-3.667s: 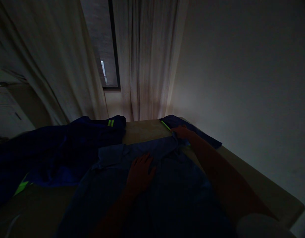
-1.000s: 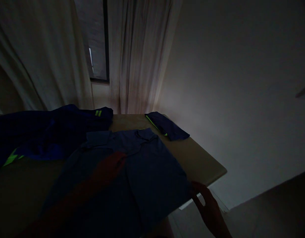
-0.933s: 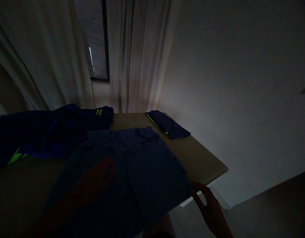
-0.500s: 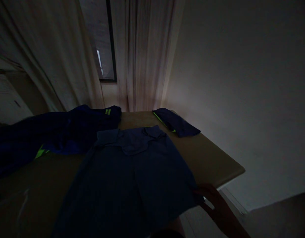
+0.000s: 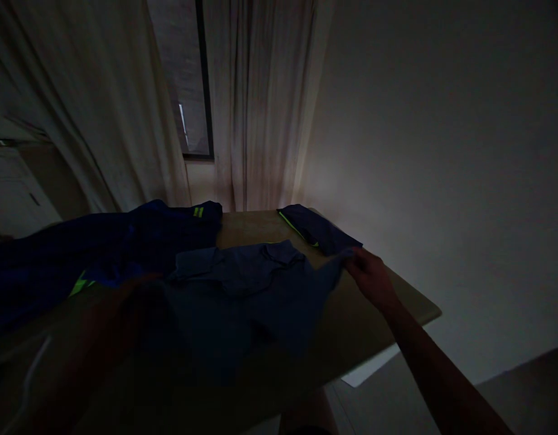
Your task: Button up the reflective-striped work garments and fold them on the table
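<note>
A dark blue garment (image 5: 243, 296) lies on the table, its far end creased with folded flaps; the dim light hides its exact kind. My right hand (image 5: 369, 275) is closed on the garment's right corner, holding it up off the table. On the other side, my left hand (image 5: 120, 314) is dark and blurred, its fingers at the garment's raised left corner, apparently gripping it. The cloth sags between the two hands, and its near edge is lost in shadow.
Navy clothing (image 5: 125, 235) with lime-green stripes spreads over the table's left. A folded navy piece (image 5: 319, 229) with lime trim lies at the back right of the brown table (image 5: 397, 302). Curtains (image 5: 261, 109) hang behind; a pale wall (image 5: 433, 151) stands to the right.
The garment's near part has been lifted and carried away from me over its far end. My right hand has moved forward with its corner; my left hand has come into view.
</note>
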`<control>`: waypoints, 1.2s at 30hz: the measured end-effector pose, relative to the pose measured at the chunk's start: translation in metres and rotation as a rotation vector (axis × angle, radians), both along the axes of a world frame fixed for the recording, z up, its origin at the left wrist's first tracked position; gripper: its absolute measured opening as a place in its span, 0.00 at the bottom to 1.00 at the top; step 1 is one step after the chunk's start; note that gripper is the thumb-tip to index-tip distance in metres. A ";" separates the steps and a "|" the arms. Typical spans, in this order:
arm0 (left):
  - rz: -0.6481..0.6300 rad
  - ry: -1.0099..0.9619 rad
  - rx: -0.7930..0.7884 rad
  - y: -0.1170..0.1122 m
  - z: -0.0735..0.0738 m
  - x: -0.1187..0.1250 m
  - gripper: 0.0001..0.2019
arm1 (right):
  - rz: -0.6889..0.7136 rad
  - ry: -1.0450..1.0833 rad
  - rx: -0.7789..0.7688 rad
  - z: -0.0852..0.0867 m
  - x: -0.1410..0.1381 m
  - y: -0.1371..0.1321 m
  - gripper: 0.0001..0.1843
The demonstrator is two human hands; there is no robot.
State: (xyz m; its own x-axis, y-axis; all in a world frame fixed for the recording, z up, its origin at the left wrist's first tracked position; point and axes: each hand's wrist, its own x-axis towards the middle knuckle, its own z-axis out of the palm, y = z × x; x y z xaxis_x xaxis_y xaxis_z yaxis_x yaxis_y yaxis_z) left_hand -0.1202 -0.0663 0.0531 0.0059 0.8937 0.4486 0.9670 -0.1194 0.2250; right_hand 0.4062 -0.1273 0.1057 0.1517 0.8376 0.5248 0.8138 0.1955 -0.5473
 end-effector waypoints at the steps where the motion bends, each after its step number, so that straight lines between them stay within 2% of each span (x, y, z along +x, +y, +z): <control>1: -0.009 -0.065 0.003 0.013 0.015 0.010 0.23 | -0.026 -0.026 -0.010 0.012 -0.006 0.031 0.15; 3: -0.033 -0.165 0.006 0.046 0.046 0.032 0.23 | -0.084 -0.070 -0.029 0.027 -0.017 0.088 0.16; 4: -0.058 -0.145 0.005 0.063 0.057 0.042 0.24 | -0.085 -0.084 -0.041 0.028 -0.020 0.110 0.16; 6: -0.105 -0.093 -0.024 0.091 0.063 0.054 0.25 | -0.081 -0.112 -0.082 0.018 -0.024 0.141 0.14; 7: -0.123 -0.069 -0.032 0.100 0.058 0.057 0.27 | -0.076 -0.124 -0.105 0.008 -0.025 0.148 0.13; 8: -0.142 -0.049 -0.038 0.106 0.047 0.057 0.28 | -0.070 -0.135 -0.126 -0.005 -0.026 0.151 0.15; 10: -0.223 0.008 -0.066 0.105 0.014 0.055 0.28 | -0.043 -0.158 -0.161 -0.036 -0.027 0.146 0.18; 13: -0.378 0.064 -0.139 0.086 -0.045 0.052 0.26 | 0.016 -0.200 -0.195 -0.086 -0.035 0.124 0.17; 15: -0.410 0.092 -0.139 0.068 -0.075 0.052 0.28 | 0.047 -0.228 -0.213 -0.114 -0.042 0.106 0.20; 18: -0.401 0.110 -0.165 0.040 -0.105 0.048 0.31 | 0.076 -0.303 -0.263 -0.142 -0.048 0.079 0.26; 20: -0.383 0.118 -0.196 0.023 -0.117 0.042 0.31 | 0.102 -0.352 -0.302 -0.150 -0.044 0.060 0.29; 22: -0.365 0.118 -0.221 0.008 -0.125 0.034 0.32 | 0.147 -0.383 -0.325 -0.149 -0.037 0.043 0.30; 24: -0.366 0.095 -0.250 0.003 -0.123 0.030 0.32 | 0.189 -0.412 -0.333 -0.140 -0.031 0.034 0.28; 27: -0.400 0.023 -0.244 0.019 -0.098 0.035 0.28 | 0.198 -0.454 -0.320 -0.118 -0.032 0.045 0.23; 30: -0.465 0.022 -0.168 0.059 -0.062 0.054 0.25 | 0.227 -0.486 -0.238 -0.096 -0.050 0.082 0.20; 32: -0.473 0.078 -0.202 0.085 -0.045 0.065 0.24 | 0.313 -0.505 -0.235 -0.087 -0.064 0.111 0.22; 34: -0.472 0.121 -0.258 0.104 -0.038 0.071 0.23 | 0.391 -0.546 -0.293 -0.083 -0.075 0.133 0.24; 36: -0.493 0.127 -0.297 0.116 -0.038 0.069 0.18 | 0.408 -0.589 -0.347 -0.082 -0.080 0.146 0.21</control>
